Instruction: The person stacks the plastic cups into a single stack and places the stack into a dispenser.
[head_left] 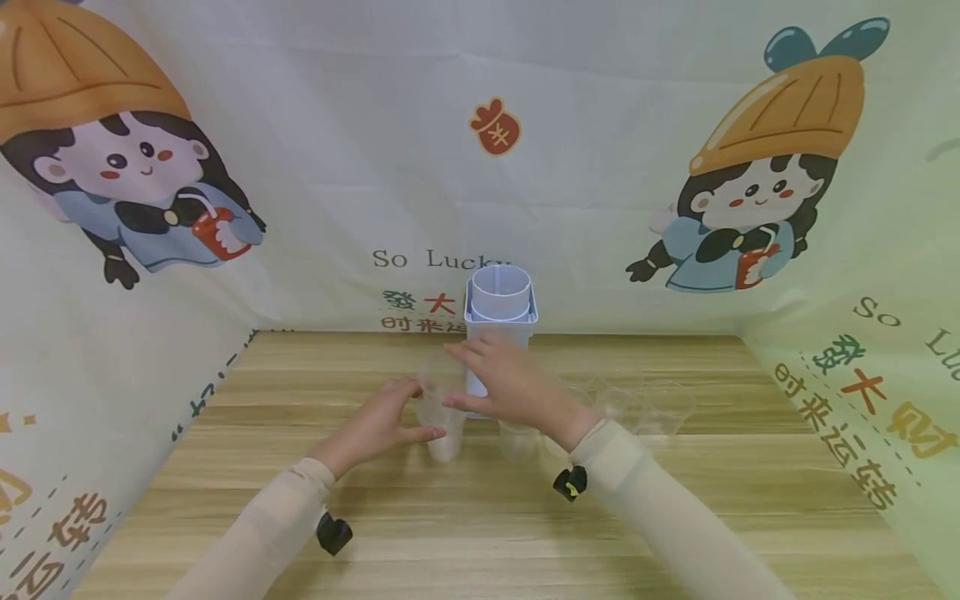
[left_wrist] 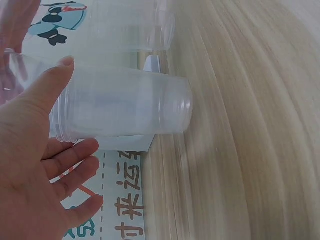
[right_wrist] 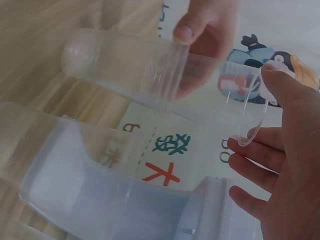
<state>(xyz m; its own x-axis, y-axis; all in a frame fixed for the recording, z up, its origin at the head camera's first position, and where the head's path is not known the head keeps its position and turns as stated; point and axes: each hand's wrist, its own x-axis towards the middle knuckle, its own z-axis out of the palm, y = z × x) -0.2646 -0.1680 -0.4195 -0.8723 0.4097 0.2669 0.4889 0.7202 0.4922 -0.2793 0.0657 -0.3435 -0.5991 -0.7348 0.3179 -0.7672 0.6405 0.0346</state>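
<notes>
Your left hand (head_left: 378,423) holds the lower clear plastic cup (left_wrist: 120,107) by its side, thumb curled over the wall and fingers under it, base resting on the wooden table (head_left: 480,533). Your right hand (head_left: 510,385) pinches the rim of an upper clear cup (right_wrist: 240,107), thumb on the lip and fingers loosely spread behind it; that cup sits partly inside the lower one. Both cups stand near the middle of the table, just in front of the white holder (head_left: 500,321).

The table's front half is bare wood, wide open between your 2 sleeves and toward the near edge. The printed backdrop (head_left: 300,167) closes in the left, right and far sides, and the holder stands close to the rear wall.

To your right lie more clear cups (head_left: 637,408), on their sides or upright (too transparent to count; at least 3 outlines show). Your right wrist hides part of the one nearest it. The holder's lower front is covered by your right hand, and its inside cannot be seen. In the right wrist view, a large blurred clear shape (right_wrist: 75,185) fills the lower left, cut off by the frame.

Counted: 2 hands, 2 nested cups, 1 holder.
</notes>
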